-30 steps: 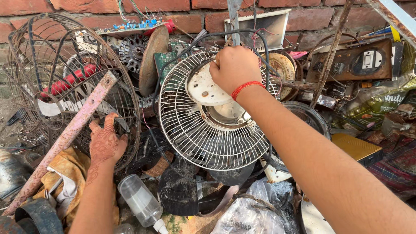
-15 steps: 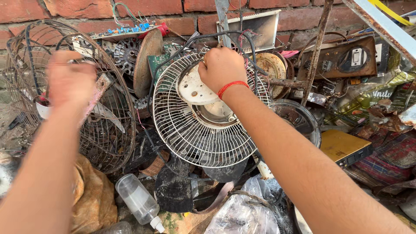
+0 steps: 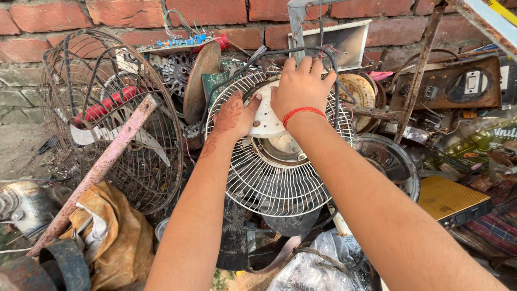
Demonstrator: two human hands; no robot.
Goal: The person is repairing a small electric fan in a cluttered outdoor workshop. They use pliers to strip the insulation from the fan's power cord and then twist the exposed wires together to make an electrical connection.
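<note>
Where scrap leans on the brick wall (image 3: 81,16), a round white wire fan guard (image 3: 269,183) stands tilted | left hand (image 3: 234,116) flat on its white hub | right hand (image 3: 300,86) curled over the top rim | rusty cage (image 3: 107,124) beside it

I'm pressing both hands onto the white fan grille (image 3: 269,183): my left hand (image 3: 234,116) is lying on its left upper wires, my right hand (image 3: 299,89) is gripping its top rim beside the rusty cage (image 3: 107,118).
</note>
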